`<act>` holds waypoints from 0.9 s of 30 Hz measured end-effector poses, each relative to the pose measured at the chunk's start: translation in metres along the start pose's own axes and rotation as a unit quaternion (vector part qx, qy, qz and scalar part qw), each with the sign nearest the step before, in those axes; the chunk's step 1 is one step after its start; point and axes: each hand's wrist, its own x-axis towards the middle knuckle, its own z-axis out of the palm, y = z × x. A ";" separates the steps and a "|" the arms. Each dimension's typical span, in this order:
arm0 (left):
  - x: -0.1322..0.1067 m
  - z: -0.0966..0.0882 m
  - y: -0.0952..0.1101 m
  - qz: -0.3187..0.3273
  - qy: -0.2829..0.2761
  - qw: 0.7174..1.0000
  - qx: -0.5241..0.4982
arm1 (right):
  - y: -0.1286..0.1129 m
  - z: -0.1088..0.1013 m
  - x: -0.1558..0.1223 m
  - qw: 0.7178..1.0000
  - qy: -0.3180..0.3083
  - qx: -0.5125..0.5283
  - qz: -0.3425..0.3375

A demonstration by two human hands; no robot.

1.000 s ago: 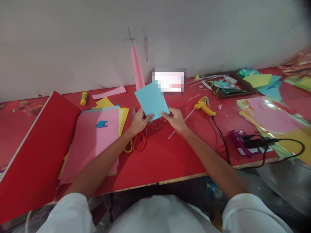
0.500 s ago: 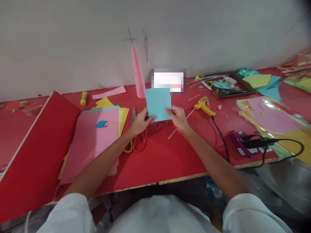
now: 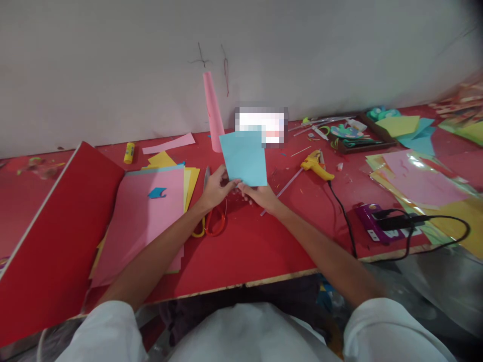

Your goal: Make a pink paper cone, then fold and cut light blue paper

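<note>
A light blue sheet of paper (image 3: 246, 157) is held up above the red table, tilted slightly. My left hand (image 3: 219, 188) pinches its lower left corner, thumb in front. At the bottom edge my right hand (image 3: 260, 196) grips the sheet, its thumb close to the left thumb; some of its fingers are behind the paper. Scissors (image 3: 216, 221) with red and yellow handles lie under and beside my left hand. Behind the sheet stands a tall pink paper cone (image 3: 214, 113). To the right, a yellow glue gun (image 3: 317, 166) rests with a clear glue stick in it.
Pink and yellow sheets (image 3: 147, 221) lie stacked at the left beside a red board (image 3: 64, 241). A glue stick tube (image 3: 129, 153) stands behind them. On the right are a purple power strip (image 3: 372, 216) with black cords, a dark tray (image 3: 385, 131) and packed coloured paper (image 3: 426, 181).
My right hand has moved from the sheet's right side down and left along its bottom edge, close to my left thumb. The blue paper has tilted and shifted slightly up.
</note>
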 end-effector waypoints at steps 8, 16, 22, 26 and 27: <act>0.000 0.001 0.003 -0.032 -0.026 0.999 -0.031 | 0.003 -0.004 0.004 0.992 0.040 -0.105 -0.052; 0.002 0.000 -0.001 -0.033 0.017 0.999 -0.038 | -0.007 -0.026 0.007 0.984 0.075 -0.144 -0.079; 0.000 0.000 -0.001 -0.038 0.018 0.999 -0.012 | -0.011 -0.047 0.012 0.986 0.126 -0.051 -0.098; -0.001 0.000 0.001 -0.034 -0.014 0.999 0.019 | -0.014 -0.043 0.011 0.977 0.119 -0.079 -0.160; -0.001 0.000 0.002 -0.033 -0.019 0.999 0.023 | -0.015 -0.041 0.010 0.972 0.128 -0.095 -0.173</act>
